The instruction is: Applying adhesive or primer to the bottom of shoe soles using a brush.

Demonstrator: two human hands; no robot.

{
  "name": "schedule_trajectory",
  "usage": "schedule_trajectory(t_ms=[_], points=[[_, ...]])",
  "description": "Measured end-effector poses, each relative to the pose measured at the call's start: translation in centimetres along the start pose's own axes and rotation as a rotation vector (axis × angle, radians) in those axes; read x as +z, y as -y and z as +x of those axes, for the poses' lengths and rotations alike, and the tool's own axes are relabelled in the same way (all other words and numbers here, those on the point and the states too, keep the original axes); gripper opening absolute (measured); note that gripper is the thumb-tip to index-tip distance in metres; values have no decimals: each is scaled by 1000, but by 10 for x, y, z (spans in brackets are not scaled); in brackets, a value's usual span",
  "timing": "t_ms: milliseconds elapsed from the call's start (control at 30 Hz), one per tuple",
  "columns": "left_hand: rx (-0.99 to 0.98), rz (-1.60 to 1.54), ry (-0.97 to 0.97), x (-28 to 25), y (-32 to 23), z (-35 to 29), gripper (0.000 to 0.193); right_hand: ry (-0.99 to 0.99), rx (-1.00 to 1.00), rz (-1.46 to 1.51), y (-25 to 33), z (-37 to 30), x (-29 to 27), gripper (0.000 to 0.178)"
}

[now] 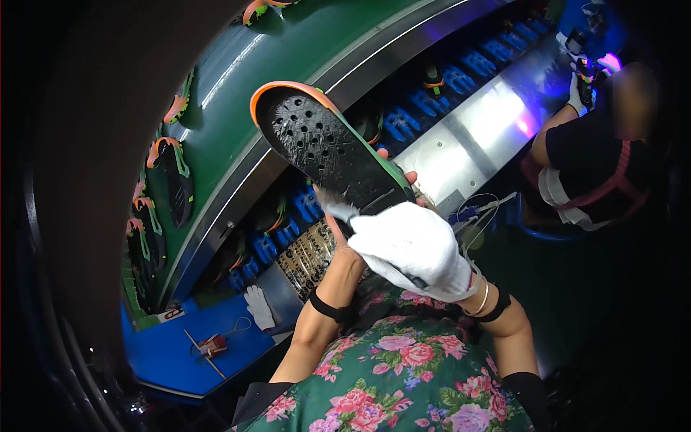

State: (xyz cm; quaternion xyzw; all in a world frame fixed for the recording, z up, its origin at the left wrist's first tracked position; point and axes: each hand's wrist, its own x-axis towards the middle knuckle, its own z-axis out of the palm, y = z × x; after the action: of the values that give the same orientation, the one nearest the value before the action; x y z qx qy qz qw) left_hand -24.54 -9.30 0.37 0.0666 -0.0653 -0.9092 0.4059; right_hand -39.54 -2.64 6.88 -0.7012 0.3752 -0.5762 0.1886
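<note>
A shoe sole [306,137] is held up in front of me, its black inner face dotted with round holes and glossy in patches. The raised rim runs from orange at the far end to green along the right side. My left hand [341,234], bare, is closed round the sole from underneath, and fingertips show past its right edge. Over the near end is my right hand [407,245] in a white glove, its fingers closed on what looks like a brush [337,204], with pale, blurred bristles against the sole. Most of the brush's handle is hidden by the glove.
A green conveyor belt [230,97] with a metal edge carries more soles [180,180] at the left. Blue holders [403,124] line the shelf below. A white glove [259,307] lies by a blue tabletop [169,349]. A co-worker [590,155] sits at right.
</note>
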Motion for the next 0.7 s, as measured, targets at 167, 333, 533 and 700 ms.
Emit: schedule_trajectory(t_ms=[167,333,533,700], points=[[52,-19,-15,13,2,6,102,-88,20,-47,-8,1,-19,24],[-99,-184,238,1,-2,13,113,13,-2,-29,11,-7,-5,30],[-103,-234,146,12,-3,11,99,-24,8,-68,2,-12,-16,28],[-140,-180,243,-6,-10,18,93,25,-28,-11,9,-16,-6,29]])
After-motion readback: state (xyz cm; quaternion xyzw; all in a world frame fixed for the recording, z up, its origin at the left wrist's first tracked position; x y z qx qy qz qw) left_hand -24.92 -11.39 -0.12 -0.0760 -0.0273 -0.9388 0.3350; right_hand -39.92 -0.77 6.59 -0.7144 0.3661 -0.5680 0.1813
